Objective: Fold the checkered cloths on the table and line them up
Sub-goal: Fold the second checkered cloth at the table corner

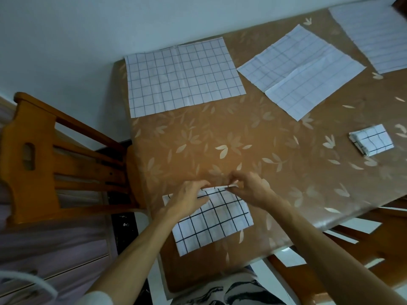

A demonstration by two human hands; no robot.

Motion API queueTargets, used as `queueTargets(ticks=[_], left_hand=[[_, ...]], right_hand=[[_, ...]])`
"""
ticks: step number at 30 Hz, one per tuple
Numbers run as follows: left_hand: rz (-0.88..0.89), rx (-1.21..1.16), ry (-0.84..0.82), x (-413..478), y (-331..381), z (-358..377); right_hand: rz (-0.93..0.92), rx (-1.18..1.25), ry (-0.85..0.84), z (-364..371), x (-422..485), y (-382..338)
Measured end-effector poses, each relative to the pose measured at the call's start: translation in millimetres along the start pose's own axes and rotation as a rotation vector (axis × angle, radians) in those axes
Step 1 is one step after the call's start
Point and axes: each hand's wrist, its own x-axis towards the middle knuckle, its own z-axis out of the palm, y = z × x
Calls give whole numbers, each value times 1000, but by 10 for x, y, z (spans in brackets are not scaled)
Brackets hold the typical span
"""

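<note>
Head view: the right hand pinches the far edge of the bold-checked cloth between thumb and fingertips, and that edge is lifted a little off the table. The left hand lies palm down on the same cloth just beside the right hand. Its fingers are bent over the far edge and appear to grip it, though the fingertips are hard to make out. The bold-checked cloth itself lies otherwise flat at the near edge of the table, looking like a half-size piece with at least one more fold to make.

Beyond it and to the right, well apart, sits one small folded cloth, which seems finished. Farther beyond the bold-checked cloth, three pale cloths are spread open: the left pale cloth straight beyond it, the middle pale cloth to the right, and the corner pale cloth farthest right. A wooden chair stands to its left.

So I judge the task to be early: one cloth done, one in hand, three untouched, and no line formed yet.
</note>
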Motion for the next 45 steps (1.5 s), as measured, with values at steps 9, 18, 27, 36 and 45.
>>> queueTargets(ticks=[9, 18, 27, 36, 45], left_hand=[[-281, -705, -15, -192, 5, -171], [-421, -1206, 12, -591, -61, -235], [-380, -1003, 6, -775, -145, -253], [-340, -866, -106, -935, -153, -311], [-352, -897, 23, -978, -173, -320]], right_hand=[[347, 439, 147, -126, -216, 98], [363, 874, -236, 221, -548, 41], [409, 874, -155, 289, -587, -22], [357, 889, -100, 252, -692, -59], [337, 837, -10, 226, -744, -113]])
